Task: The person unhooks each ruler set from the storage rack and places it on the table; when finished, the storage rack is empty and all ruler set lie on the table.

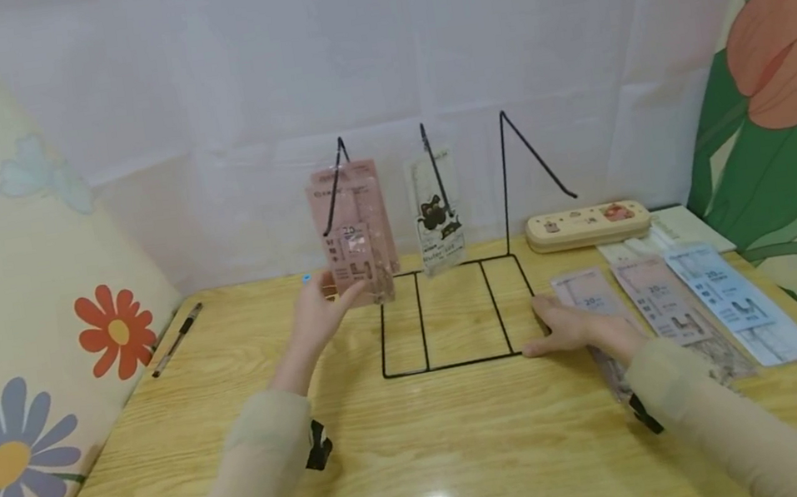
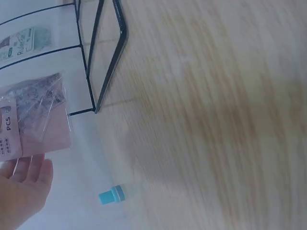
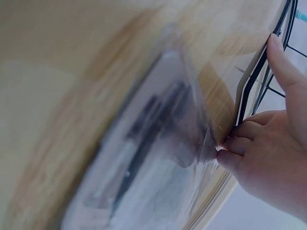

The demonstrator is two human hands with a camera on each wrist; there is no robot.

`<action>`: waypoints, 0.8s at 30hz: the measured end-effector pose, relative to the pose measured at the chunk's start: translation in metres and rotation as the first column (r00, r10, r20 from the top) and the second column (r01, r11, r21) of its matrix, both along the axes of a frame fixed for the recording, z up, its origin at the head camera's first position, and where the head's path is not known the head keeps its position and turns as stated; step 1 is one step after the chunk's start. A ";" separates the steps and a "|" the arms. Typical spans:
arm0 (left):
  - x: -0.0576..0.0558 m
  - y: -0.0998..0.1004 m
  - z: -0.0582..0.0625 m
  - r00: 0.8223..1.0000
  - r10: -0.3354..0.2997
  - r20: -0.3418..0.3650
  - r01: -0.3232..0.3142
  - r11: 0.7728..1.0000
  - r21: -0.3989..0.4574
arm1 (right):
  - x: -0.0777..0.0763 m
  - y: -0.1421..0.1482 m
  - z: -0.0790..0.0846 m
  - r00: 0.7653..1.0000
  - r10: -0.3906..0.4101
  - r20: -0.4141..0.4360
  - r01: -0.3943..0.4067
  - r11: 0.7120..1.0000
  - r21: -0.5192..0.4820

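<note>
A black wire display rack [image 1: 452, 366] stands on the table with three hooked arms. On its left arm hang pink ruler-set packets [image 1: 351, 242]; my left hand [image 1: 318, 314] pinches their lower left edge, thumb in front and fingers behind. In the left wrist view the left hand [image 2: 24, 191] meets the edge of a clear-wrapped pink packet [image 2: 45, 129]. A white ruler-set packet [image 1: 438, 222] with a dark cartoon animal hangs from the middle arm. The right arm of the rack bears nothing. At the base's right front corner my right hand [image 1: 567, 323] grips the rack, thumb on the bar [image 3: 245, 96].
To the right lie two pink packets [image 1: 649, 291] and a blue packet [image 1: 733, 297]. A cream pencil case [image 1: 588, 225] sits behind them, beside a pale flat packet [image 1: 691, 229]. A black pen [image 1: 179, 340] lies at left. A small blue cap [image 2: 112, 195] is near the back edge.
</note>
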State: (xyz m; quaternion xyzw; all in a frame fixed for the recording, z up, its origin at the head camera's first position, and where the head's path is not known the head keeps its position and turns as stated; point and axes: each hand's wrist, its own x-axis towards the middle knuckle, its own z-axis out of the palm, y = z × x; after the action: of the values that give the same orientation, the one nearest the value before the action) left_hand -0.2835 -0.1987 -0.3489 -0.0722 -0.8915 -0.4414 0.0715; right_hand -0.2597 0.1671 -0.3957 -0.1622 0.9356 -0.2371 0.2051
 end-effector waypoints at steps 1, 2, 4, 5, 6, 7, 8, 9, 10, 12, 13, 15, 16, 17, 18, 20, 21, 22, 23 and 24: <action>-0.001 0.001 0.000 1.000 -0.003 0.014 0.002 1.000 0.023 | 0.000 0.000 0.000 1.000 -0.007 0.004 0.007 1.000 0.000; -0.002 0.002 0.000 1.000 -0.006 0.028 0.004 0.999 0.040 | 0.000 0.000 0.000 1.000 -0.009 0.004 0.009 1.000 0.001; -0.004 0.005 -0.001 0.998 -0.018 0.063 0.012 0.996 0.087 | -0.001 0.000 0.000 1.000 -0.012 0.001 0.012 1.000 0.007; -0.005 0.006 -0.002 0.996 -0.028 0.083 0.019 0.993 0.114 | -0.001 0.000 0.000 1.000 -0.013 -0.002 0.013 1.000 0.009; -0.006 0.007 -0.002 0.994 -0.038 0.106 0.022 0.989 0.148 | -0.001 0.000 0.000 1.000 -0.013 -0.003 0.013 1.000 0.012; -0.006 0.007 -0.004 0.991 -0.050 0.124 0.027 0.983 0.182 | -0.001 0.000 0.000 1.000 -0.013 -0.006 0.013 1.000 0.015; -0.007 0.008 -0.005 0.989 -0.059 0.135 0.029 0.977 0.210 | -0.001 0.000 0.000 1.000 -0.012 -0.008 0.012 1.000 0.017; -0.008 0.009 -0.006 0.987 -0.065 0.145 0.029 0.971 0.239 | -0.002 0.000 0.000 1.000 -0.012 -0.010 0.012 1.000 0.020; -0.009 0.010 -0.007 0.987 -0.067 0.147 0.026 0.965 0.262 | -0.002 -0.001 0.000 1.000 -0.013 -0.009 0.013 1.000 0.021; -0.010 0.011 -0.009 0.989 -0.059 0.139 0.017 0.958 0.287 | -0.002 -0.001 0.000 1.000 -0.017 -0.006 0.017 1.000 0.022; -0.011 0.012 -0.010 0.990 -0.053 0.131 0.012 0.956 0.295 | -0.002 -0.001 0.000 1.000 -0.018 -0.006 0.018 1.000 0.023; -0.012 0.013 -0.011 0.993 -0.025 0.113 -0.009 0.956 0.292 | -0.002 -0.001 0.000 1.000 -0.021 -0.004 0.021 0.999 0.025; -0.012 0.013 -0.012 0.995 -0.016 0.101 -0.014 0.958 0.285 | -0.002 -0.001 -0.001 1.000 -0.022 -0.003 0.022 0.999 0.026; -0.012 0.013 -0.012 0.997 -0.006 0.083 -0.017 0.960 0.278 | -0.002 -0.001 -0.001 1.000 -0.022 -0.004 0.022 0.999 0.025; -0.011 0.013 -0.013 0.998 -0.004 0.067 -0.015 0.961 0.275 | -0.002 -0.001 -0.001 1.000 -0.023 -0.005 0.024 0.999 0.027; -0.008 0.012 -0.013 0.999 -0.008 0.034 -0.001 0.964 0.266 | -0.002 -0.001 -0.001 1.000 -0.030 0.000 0.030 0.999 0.027; -0.005 0.012 -0.013 1.000 -0.017 0.019 0.011 0.966 0.258 | -0.002 -0.001 -0.001 0.999 -0.032 0.002 0.032 0.999 0.027; -0.003 0.011 -0.013 1.000 -0.028 0.007 0.025 0.968 0.251 | -0.002 -0.001 -0.001 0.999 -0.032 0.004 0.032 0.999 0.025; 0.000 0.010 -0.013 0.999 -0.037 -0.004 0.037 0.969 0.246 | -0.002 -0.001 -0.001 0.999 -0.035 0.008 0.035 0.999 0.025; 0.003 0.010 -0.013 0.999 -0.050 -0.003 0.049 0.969 0.243 | -0.002 -0.001 -0.001 0.999 -0.036 0.010 0.036 0.999 0.025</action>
State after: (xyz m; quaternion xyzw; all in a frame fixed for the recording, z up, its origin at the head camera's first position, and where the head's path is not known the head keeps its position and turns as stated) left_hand -0.2806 -0.1889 -0.3617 -0.0842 -0.8287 -0.5491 0.0672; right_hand -0.2614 0.1658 -0.3962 -0.1414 0.9402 -0.2299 0.2078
